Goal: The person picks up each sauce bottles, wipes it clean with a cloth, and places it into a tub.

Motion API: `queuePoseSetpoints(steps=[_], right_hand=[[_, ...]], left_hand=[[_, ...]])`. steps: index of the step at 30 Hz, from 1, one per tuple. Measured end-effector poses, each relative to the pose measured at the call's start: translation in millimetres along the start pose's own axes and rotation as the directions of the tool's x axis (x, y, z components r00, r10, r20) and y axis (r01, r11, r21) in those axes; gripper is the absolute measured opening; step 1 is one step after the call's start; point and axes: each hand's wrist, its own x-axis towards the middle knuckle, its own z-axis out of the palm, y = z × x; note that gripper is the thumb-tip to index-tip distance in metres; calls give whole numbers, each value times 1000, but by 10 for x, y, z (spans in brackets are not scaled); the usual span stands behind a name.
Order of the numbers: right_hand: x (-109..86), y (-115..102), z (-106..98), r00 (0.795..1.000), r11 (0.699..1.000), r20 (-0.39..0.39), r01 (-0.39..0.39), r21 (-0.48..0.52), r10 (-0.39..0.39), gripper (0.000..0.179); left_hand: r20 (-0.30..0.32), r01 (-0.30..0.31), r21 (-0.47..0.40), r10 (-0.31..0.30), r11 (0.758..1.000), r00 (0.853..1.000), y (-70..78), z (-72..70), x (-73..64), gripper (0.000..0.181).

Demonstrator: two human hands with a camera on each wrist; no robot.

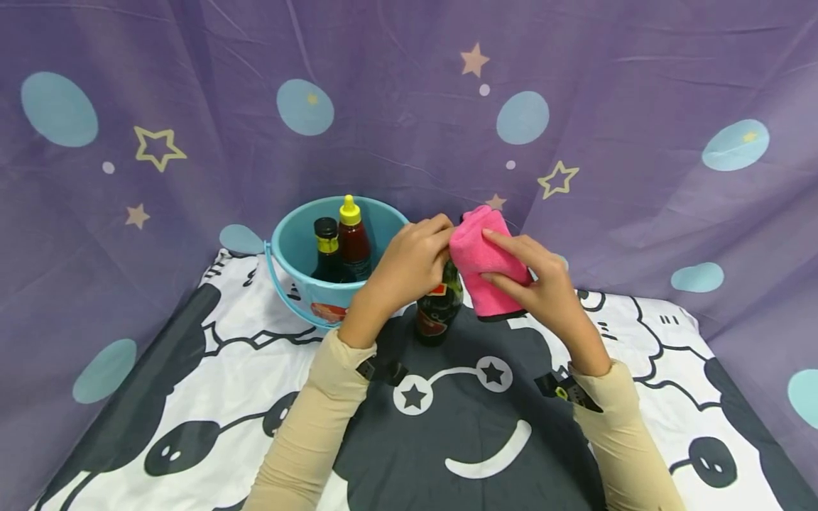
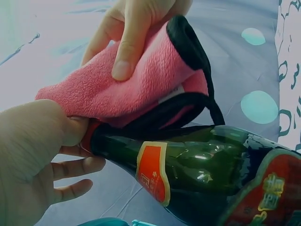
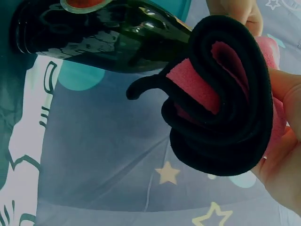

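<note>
A dark green glass bottle [image 1: 439,312] with red and gold labels stands on the patterned cloth, its neck leaning slightly right in the head view. My left hand [image 1: 412,259] grips it by the top of the neck [image 2: 101,139], covering the cap. Folded in several layers, a pink towel [image 1: 488,262] with black edging is pinched between the thumb and fingers of my right hand [image 1: 540,280]. One end of the towel lies against the bottle's top, beside my left fingertips. The rolled black edge [image 3: 221,117] faces the right wrist camera.
Left of the bottle stands a light blue bucket [image 1: 297,273] with a handle. Inside it are a black-capped dark bottle [image 1: 327,248] and a red sauce bottle [image 1: 354,241] with a yellow nozzle. A purple curtain [image 1: 409,106] hangs close behind. Black-and-white sheep-print cloth [image 1: 255,383] covers the surface.
</note>
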Motion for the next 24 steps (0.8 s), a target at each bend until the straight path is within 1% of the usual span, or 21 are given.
queuePoseSetpoints(steps=[5,9,12,18,24], right_hand=[[-56,50,82,1000,999,-5,-31,15,31,67],[-71,76,139,999,999,-8,-45,10,45,67],[-62,98,186,999,999,-12,-44,15,44,65],[-62,82,256,999,999,-32,-37,29,38,63],[-80,60,258,998,998,-16,-54,13,54,61]], left_hand=[[-5,-9,27,9,1000,1000,8,23,-14,21],[-4,-12,27,12,1000,1000,1,26,-11,23],[-6,-7,6,7,1000,1000,-13,14,-3,25],[1,8,-68,-8,998,1000,-43,-16,5,26],[5,5,-83,-5,997,1000,-52,-18,1,28]])
